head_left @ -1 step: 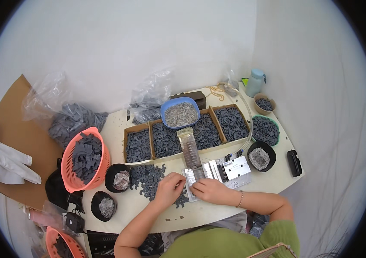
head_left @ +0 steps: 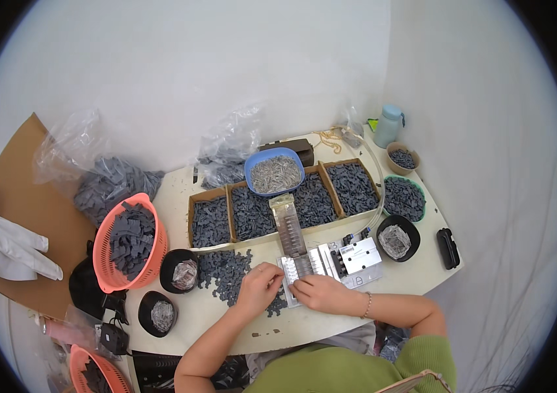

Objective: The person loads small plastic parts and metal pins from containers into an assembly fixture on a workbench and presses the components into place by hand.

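Observation:
My left hand (head_left: 259, 288) is closed in a pinch just left of a metal fixture (head_left: 292, 300); whatever lies between its fingertips is too small to make out. From the right, my right hand (head_left: 321, 293) reaches over the fixture's near part, its fingers bent together at the slotted metal block, and the fingertips hide what they hold. A clear tray with a row of slots (head_left: 289, 229) runs away from the block. Small dark grey pieces (head_left: 226, 275) lie loose on the table beside and partly behind my left hand.
A white valve block (head_left: 360, 255) with tubing sits right of the fixture. Behind are a divided cardboard box (head_left: 190, 226) of grey pieces and a blue bowl (head_left: 248, 171) of metal pins. Black bowls (head_left: 168, 265) flank the work; a pink basket (head_left: 103, 262) stands left, a bottle (head_left: 388, 128) far right.

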Demonstrator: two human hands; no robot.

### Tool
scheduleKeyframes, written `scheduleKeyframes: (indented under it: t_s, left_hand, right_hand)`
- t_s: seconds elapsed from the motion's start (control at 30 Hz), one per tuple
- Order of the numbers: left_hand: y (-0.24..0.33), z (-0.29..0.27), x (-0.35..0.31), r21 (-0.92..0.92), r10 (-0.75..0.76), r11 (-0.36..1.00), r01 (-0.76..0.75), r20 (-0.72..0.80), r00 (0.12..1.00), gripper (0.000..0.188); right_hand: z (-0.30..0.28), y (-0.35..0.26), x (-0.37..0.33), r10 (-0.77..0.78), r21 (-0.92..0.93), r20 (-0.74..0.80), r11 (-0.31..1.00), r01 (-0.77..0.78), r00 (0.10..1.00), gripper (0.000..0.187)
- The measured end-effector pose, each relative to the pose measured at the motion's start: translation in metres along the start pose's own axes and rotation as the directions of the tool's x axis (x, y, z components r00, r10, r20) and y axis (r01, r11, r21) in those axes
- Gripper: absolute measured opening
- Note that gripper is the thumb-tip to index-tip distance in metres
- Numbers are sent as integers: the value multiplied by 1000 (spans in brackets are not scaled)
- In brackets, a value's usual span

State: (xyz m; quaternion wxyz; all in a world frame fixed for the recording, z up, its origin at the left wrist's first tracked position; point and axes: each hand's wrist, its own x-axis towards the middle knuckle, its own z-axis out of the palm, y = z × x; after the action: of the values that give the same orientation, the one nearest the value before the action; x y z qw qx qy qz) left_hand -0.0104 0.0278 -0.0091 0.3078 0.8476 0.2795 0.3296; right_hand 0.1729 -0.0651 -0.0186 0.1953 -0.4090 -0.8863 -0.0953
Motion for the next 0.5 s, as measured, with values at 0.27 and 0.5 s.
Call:
scheduleKeyframes:
  t_s: [0.27,0.5]
  left_hand:
    - [2,14,-6,175,183,967,-186,33,983,11]
    - [24,31,-31,596,335,669,-444,291,896,35]
  right_hand:
    - [-21,-3,-1,166,125,97,976,-178,981,25]
    - [-29,46,28,331,469,34,828,-308,943,20]
